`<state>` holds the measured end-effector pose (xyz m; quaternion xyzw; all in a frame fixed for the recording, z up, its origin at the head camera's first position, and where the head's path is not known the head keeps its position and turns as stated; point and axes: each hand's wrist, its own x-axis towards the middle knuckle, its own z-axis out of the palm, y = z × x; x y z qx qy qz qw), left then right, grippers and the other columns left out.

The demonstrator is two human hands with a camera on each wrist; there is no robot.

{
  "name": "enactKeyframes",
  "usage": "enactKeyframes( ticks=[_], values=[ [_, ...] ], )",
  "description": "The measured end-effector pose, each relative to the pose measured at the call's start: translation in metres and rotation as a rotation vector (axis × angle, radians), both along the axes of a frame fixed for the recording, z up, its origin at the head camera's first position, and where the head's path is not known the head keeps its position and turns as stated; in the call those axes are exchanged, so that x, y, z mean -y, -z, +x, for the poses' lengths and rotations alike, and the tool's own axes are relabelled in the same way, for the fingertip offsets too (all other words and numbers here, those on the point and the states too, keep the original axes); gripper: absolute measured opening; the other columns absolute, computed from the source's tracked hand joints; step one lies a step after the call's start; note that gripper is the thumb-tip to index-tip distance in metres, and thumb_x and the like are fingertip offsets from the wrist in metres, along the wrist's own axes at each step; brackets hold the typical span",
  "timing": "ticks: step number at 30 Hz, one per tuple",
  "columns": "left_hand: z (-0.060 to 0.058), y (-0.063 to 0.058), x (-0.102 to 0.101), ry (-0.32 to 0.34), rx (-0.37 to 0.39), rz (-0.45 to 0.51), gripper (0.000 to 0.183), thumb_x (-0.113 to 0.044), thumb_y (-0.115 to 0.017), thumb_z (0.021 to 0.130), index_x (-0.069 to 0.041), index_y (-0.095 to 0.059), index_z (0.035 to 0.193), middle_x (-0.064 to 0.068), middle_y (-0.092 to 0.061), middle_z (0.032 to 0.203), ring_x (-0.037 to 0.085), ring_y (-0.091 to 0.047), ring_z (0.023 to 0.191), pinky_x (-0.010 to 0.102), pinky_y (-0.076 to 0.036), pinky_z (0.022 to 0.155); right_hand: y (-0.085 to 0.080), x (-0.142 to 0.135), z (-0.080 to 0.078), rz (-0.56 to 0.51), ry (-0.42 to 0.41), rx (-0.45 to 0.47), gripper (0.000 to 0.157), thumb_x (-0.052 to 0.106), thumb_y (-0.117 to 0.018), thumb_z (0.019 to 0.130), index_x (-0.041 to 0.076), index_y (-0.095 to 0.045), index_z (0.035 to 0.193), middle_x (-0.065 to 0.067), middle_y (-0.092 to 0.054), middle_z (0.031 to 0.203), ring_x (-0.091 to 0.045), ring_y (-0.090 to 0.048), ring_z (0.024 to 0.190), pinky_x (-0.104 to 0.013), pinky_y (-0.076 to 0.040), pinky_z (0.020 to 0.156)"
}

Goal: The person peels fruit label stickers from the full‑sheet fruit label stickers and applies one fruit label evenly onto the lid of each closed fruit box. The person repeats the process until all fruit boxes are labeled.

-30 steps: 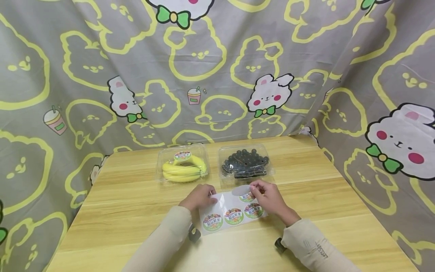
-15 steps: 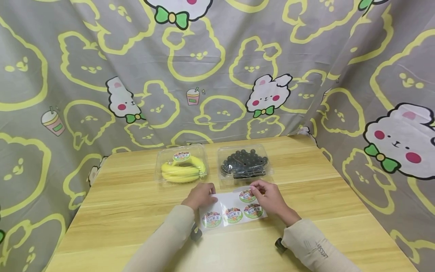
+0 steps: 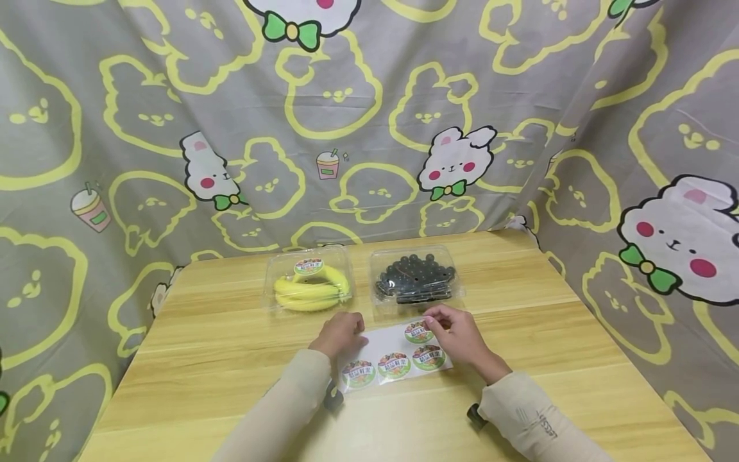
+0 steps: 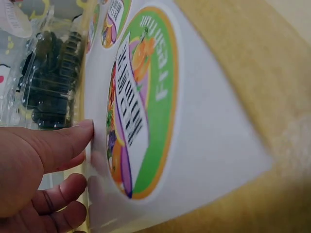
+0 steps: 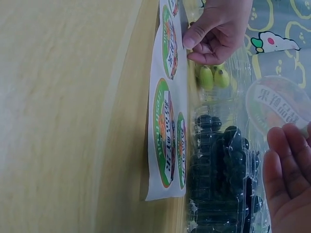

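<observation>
A white sheet of round fruit stickers point(image 3: 394, 366) lies slightly raised over the table's middle, with several green-edged labels on it. My left hand point(image 3: 340, 335) pinches its far-left edge; in the left wrist view the thumb point(image 4: 73, 141) lies against that edge. My right hand point(image 3: 458, 337) is at the sheet's far-right corner. In the right wrist view the fingertips hold a loose, see-through round sticker point(image 5: 277, 104), apart from the sheet and with its print reversed. The thumb of that hand is out of that view. From the head, this loose sticker is hardly visible.
Behind the hands stand two clear plastic boxes: a banana box point(image 3: 312, 282) with a round label on its lid, and a box of dark grapes point(image 3: 416, 279) to its right. A patterned curtain point(image 3: 369, 128) surrounds the wooden table point(image 3: 231, 359) at the back and sides.
The loose sticker in my right hand has tilted: its grey oval, plain a second ago above the sheet, no longer shows clearly from the head. Both hands stay nearly in place.
</observation>
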<state>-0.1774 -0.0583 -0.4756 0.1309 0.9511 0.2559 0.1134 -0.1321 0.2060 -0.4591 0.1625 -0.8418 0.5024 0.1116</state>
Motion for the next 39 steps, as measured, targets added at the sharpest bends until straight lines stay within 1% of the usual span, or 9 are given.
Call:
enactKeyframes(
  ticks=[4,9,13,17,22,25,31,35,39],
  values=[
    [0.001,0.000,0.000,0.019,-0.013,0.000,0.014,-0.020,-0.075,0.084,-0.016,-0.061,0.081,-0.001,-0.059,0.085,0.018,-0.053,0.074,0.037,-0.047,0.068,-0.002,0.001,0.000,-0.007,-0.003,0.010,0.007,0.000,-0.063,0.091,0.004,-0.068,0.094,0.000,-0.069,0.082,-0.033,-0.066,0.072,-0.027,-0.054,0.064],
    [0.000,0.001,-0.001,0.029,-0.003,-0.003,0.020,-0.021,-0.072,0.087,-0.018,-0.057,0.074,-0.004,-0.055,0.075,0.015,-0.051,0.068,0.032,-0.043,0.063,-0.003,0.000,-0.001,-0.015,-0.010,-0.003,0.007,0.002,-0.061,0.093,0.002,-0.068,0.096,-0.001,-0.068,0.082,-0.033,-0.065,0.073,-0.027,-0.054,0.066],
    [-0.001,0.002,-0.001,0.040,-0.015,-0.011,0.020,-0.021,-0.070,0.088,-0.018,-0.057,0.074,-0.004,-0.055,0.075,0.015,-0.051,0.067,0.031,-0.044,0.063,-0.003,-0.001,-0.002,-0.022,-0.005,-0.004,0.008,0.005,-0.062,0.094,0.002,-0.068,0.097,-0.001,-0.068,0.083,-0.025,-0.065,0.073,-0.028,-0.053,0.067],
    [-0.004,0.003,-0.002,0.052,-0.018,-0.028,0.019,-0.021,-0.069,0.089,-0.017,-0.058,0.074,-0.004,-0.056,0.075,0.014,-0.051,0.067,0.031,-0.044,0.064,-0.005,0.000,-0.003,-0.024,0.004,0.012,0.008,0.002,-0.065,0.091,0.004,-0.068,0.097,0.000,-0.069,0.084,-0.016,-0.064,0.074,-0.028,-0.054,0.069],
    [-0.005,0.002,-0.001,0.077,-0.029,-0.026,0.018,-0.021,-0.068,0.090,-0.016,-0.059,0.074,-0.004,-0.056,0.073,0.014,-0.051,0.066,0.031,-0.045,0.064,-0.008,0.000,-0.003,-0.013,0.008,0.010,0.010,-0.002,-0.065,0.089,0.004,-0.068,0.097,0.000,-0.069,0.082,-0.015,-0.064,0.073,-0.028,-0.054,0.068],
    [-0.005,0.001,-0.001,0.106,-0.043,0.012,0.018,-0.020,-0.066,0.091,-0.014,-0.059,0.075,-0.004,-0.056,0.070,0.013,-0.050,0.065,0.030,-0.045,0.063,-0.009,0.000,-0.005,-0.007,0.005,-0.003,0.011,-0.003,-0.065,0.088,0.003,-0.067,0.097,0.000,-0.068,0.081,-0.014,-0.063,0.071,-0.028,-0.053,0.066],
    [-0.004,-0.003,-0.003,0.153,-0.076,0.129,0.018,-0.016,-0.064,0.093,-0.012,-0.060,0.076,-0.005,-0.054,0.067,0.010,-0.049,0.062,0.025,-0.045,0.060,-0.010,0.000,-0.006,0.002,0.010,0.001,0.011,-0.003,-0.065,0.088,0.002,-0.067,0.098,0.000,-0.068,0.080,-0.014,-0.063,0.070,-0.027,-0.053,0.065],
    [-0.002,-0.011,-0.006,0.151,-0.088,0.201,0.016,-0.014,-0.062,0.095,-0.009,-0.064,0.080,-0.005,-0.058,0.071,0.009,-0.051,0.066,0.026,-0.047,0.063,-0.010,0.000,-0.007,0.005,0.009,0.002,0.014,-0.004,-0.065,0.088,0.001,-0.066,0.100,-0.001,-0.069,0.080,-0.015,-0.064,0.071,-0.027,-0.054,0.066],
    [0.001,-0.019,-0.010,0.144,-0.080,0.253,0.014,-0.014,-0.059,0.097,-0.006,-0.068,0.091,-0.004,-0.063,0.080,0.010,-0.056,0.073,0.027,-0.049,0.068,-0.009,0.001,-0.009,0.002,0.001,-0.024,0.016,-0.003,-0.064,0.088,-0.001,-0.063,0.104,-0.002,-0.070,0.081,-0.017,-0.065,0.071,-0.027,-0.054,0.066]
  ],
)
